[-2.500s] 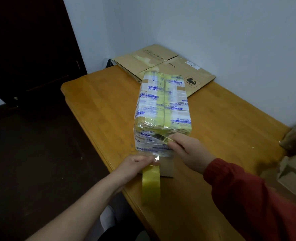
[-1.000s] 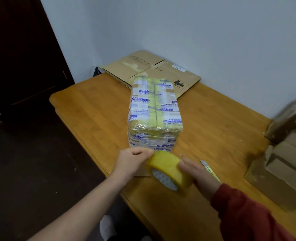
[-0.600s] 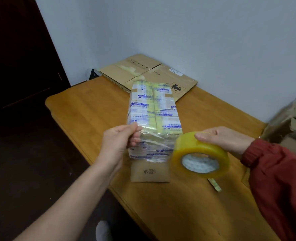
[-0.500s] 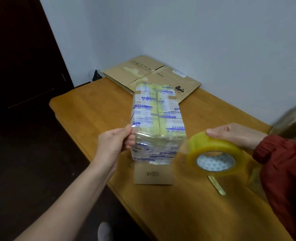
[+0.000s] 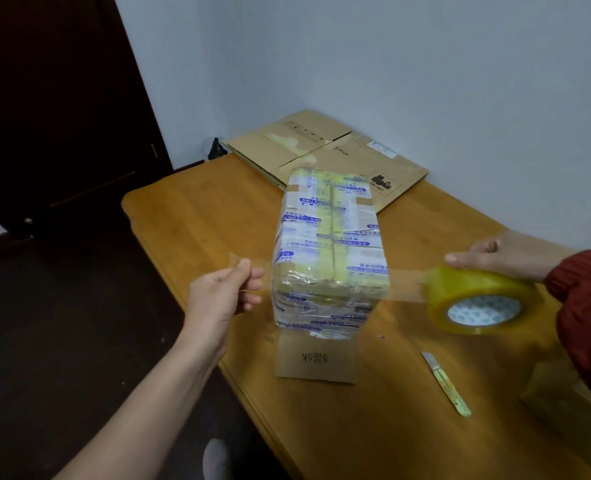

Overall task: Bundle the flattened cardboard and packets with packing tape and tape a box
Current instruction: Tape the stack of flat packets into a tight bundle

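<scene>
Head view: left hand pinches tape strip end; right hand curled round tape roll.

Mostly hidden under the bundle: a cardboard sheet, only a flap out at 6 o'clock. Too blurred to read: its blue print. Hard to trace across the bundle's front: the clear tape strip. Cut off at the 4 o'clock edge, partly behind a red sleeve: a brown box. Unidentifiable at the bundle's 11 o'clock: a small dark thing.
</scene>
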